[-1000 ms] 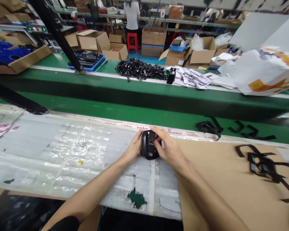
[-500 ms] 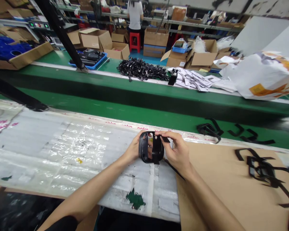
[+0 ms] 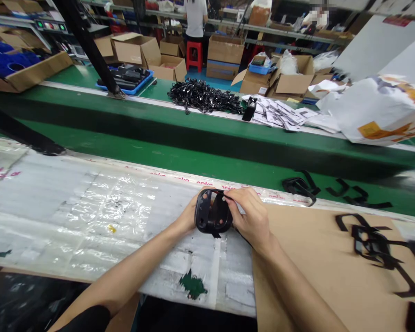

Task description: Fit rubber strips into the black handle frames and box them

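A black rounded-square plastic housing (image 3: 210, 211) with a glossy, reflective face is held up over the worktable's near middle. My left hand (image 3: 189, 214) is closed round its left side, the fingers mostly hidden behind it. At the upper right corner my right hand (image 3: 251, 214) pinches the rim, thumb on the front and index finger along the top edge. A short black flap (image 3: 216, 235) sticks out below the housing. Whether a strip lies under my right fingertips is hard to make out.
Black angular frames (image 3: 375, 244) lie on a cardboard sheet (image 3: 297, 267) at right. More black strips (image 3: 361, 197) sit on the green belt (image 3: 152, 154). Beyond are a heap of black cables (image 3: 204, 97), white papers (image 3: 280, 113) and a blue tray (image 3: 143, 86). A black post (image 3: 86, 46) rises at left.
The housing has shifted slightly left and turned a little. My right fingers have closed in on its upper right rim; the dark strip that stuck out beside them no longer shows there.
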A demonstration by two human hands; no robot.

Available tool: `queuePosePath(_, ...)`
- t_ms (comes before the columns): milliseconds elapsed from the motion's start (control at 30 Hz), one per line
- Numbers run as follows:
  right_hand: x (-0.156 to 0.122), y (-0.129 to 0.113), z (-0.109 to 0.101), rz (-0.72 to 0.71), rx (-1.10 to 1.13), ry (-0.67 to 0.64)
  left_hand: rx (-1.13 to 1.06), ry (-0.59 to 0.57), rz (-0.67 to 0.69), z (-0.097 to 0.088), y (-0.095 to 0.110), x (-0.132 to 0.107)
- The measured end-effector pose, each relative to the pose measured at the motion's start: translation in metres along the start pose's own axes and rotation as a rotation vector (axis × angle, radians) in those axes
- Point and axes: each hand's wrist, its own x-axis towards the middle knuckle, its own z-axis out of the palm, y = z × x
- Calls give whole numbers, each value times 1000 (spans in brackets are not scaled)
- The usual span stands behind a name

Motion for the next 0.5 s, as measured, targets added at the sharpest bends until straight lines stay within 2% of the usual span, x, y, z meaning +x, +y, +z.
queuePosePath(167, 0, 0, 0, 6, -50, 28, 55, -23, 71, 5, 4, -2)
queuePosePath(300, -3, 2, 4, 30, -19, 72, 63, 8, -16, 10, 11, -5)
queuePosePath(400, -4, 4, 6, 32, -30, 60, -22, 11, -104, 12, 13, -6)
queuePosePath(500, -4, 4, 5, -2, -59, 38, -101, -19, -123, 14, 17, -6)
